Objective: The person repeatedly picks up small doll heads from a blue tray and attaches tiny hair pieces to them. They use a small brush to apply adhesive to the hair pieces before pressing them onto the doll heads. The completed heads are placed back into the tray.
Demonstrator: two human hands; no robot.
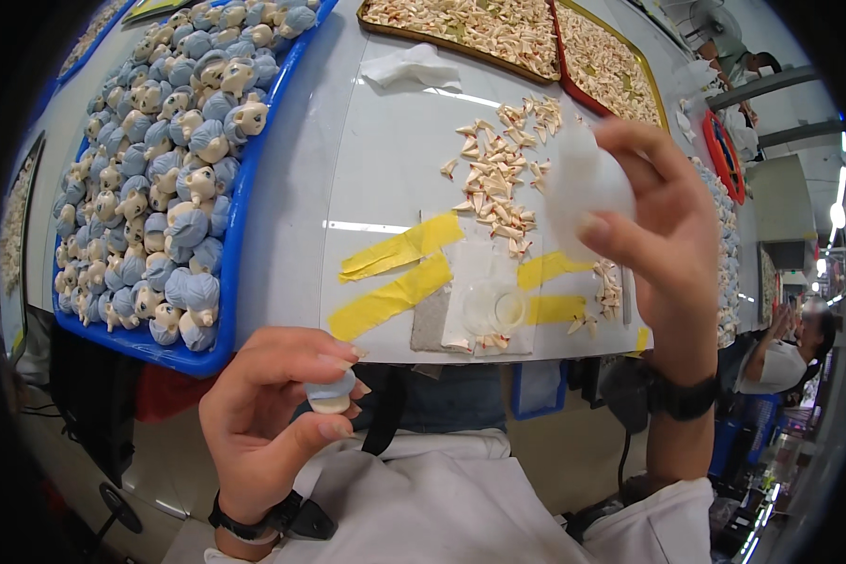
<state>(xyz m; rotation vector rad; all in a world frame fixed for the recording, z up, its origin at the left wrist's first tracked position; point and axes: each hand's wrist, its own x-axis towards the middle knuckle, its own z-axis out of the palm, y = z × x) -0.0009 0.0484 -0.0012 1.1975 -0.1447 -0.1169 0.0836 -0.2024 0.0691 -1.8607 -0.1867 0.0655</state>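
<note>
Between the thumb and fingertips of my left hand (268, 404) is a small doll head (329, 395) with pale blue hair and a cream underside, held just off the table's near edge. My right hand (663, 197) is wrapped round a white translucent squeeze bottle (587, 183), raised over the right part of the table and blurred by motion. Below the bottle lie many small cream pointed pieces (498, 174) with red marks. A clear round dish (496, 308) sits on a white pad (461, 291) near the front edge, flanked by strips of yellow tape (395, 291).
A blue tray (240, 254) heaped with blue-haired doll heads stands at left. Along the far side are a brown tray (456, 54) and a red-edged tray (562, 47) of cream pieces. A crumpled white tissue (411, 68) lies nearby. Another person (785, 352) sits far right.
</note>
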